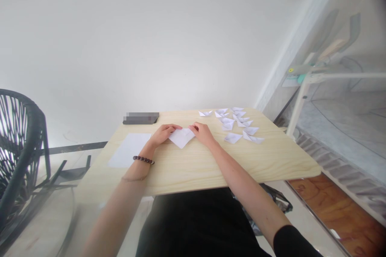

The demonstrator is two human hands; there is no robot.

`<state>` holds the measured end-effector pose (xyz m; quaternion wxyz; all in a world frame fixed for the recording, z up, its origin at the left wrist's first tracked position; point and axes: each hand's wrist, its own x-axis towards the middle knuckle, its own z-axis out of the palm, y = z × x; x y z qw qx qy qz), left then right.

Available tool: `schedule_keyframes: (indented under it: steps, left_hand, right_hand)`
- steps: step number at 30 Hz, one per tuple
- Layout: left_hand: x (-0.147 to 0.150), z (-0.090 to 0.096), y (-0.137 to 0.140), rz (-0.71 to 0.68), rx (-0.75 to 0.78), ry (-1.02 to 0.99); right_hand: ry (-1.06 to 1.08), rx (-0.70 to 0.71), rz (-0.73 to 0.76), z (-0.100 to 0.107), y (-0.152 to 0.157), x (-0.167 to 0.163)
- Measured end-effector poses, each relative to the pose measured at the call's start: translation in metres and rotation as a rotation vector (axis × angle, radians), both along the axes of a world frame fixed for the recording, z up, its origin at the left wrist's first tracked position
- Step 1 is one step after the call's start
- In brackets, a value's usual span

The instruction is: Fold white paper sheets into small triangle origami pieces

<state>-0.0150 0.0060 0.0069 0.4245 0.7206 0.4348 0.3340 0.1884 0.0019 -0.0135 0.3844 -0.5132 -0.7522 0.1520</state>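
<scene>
Between my two hands lies a folded piece of white paper (181, 138), its point turned toward me, low over the tabletop. My left hand (164, 133) grips its left corner, fingers along the upper edge. At the opposite corner, the thumb and fingers of my right hand (202, 132) pinch the paper. Several folded paper boats (226, 123) are spread over the right back part of the table. A flat white paper sheet (128, 150) rests to the left, partly behind my left wrist.
The light wooden table (187, 172) stands against a white wall. A dark box-like object (140, 118), partly blurred out, sits at its back left. Left of the table is a dark woven chair (22, 160); a white metal frame (298, 106) stands to the right.
</scene>
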Motion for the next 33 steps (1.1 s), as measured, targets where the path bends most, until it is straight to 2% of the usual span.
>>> schedule_keyframes:
  steps: [8,15,24,28,33]
  left_hand:
    - [-0.002,-0.002,-0.001,-0.019,0.051,0.087]
    - [-0.003,-0.006,0.001,-0.036,0.06,0.069]
    - [-0.008,-0.011,0.008,0.129,0.192,0.222]
    - [-0.007,-0.014,0.009,0.087,0.304,0.32]
    - [0.0,-0.013,0.007,0.011,0.45,0.449]
  right_hand:
    - [0.026,0.003,-0.01,0.001,0.001,0.0]
    - [0.034,0.006,-0.029,-0.001,0.004,0.0]
    - [-0.044,0.036,0.012,0.0,0.002,0.0]
    - [-0.069,0.041,0.078,0.002,0.001,-0.002]
    - [-0.133,0.146,0.218,0.01,-0.008,-0.008]
